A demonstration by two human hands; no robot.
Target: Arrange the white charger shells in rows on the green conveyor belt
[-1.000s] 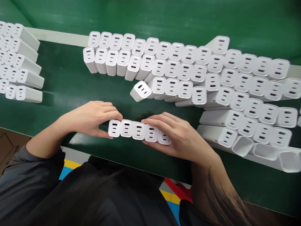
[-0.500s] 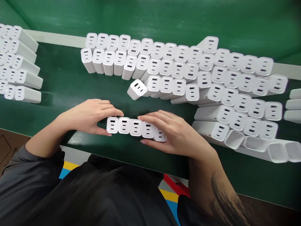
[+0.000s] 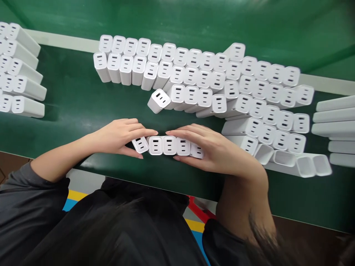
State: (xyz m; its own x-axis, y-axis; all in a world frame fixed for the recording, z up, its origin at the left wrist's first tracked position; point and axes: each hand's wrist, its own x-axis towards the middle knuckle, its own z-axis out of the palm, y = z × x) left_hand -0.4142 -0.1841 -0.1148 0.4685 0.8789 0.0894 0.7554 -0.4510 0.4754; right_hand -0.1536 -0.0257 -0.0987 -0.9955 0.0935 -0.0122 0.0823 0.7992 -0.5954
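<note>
A short row of white USB charger casings stands upright near the front edge of the green table, slot faces up. My left hand has its thumb and fingers around the leftmost casing, which is tilted and twisted against its neighbour. My right hand is closed around the right end of the row, fingers along the far side and thumb along the near side. It partly covers the rightmost casing. Just beyond the row, a single casing leans at the front of a larger group.
Beyond my hands, many casings stand in crooked rows. Several open-ended ones lie at the right front. More casings are stacked at the far left and far right. A pale strip crosses the table.
The leftmost casing has gone from straight in line to tilted within my left hand. Both hands and the row sit slightly further right, and the view has shifted a little.
</note>
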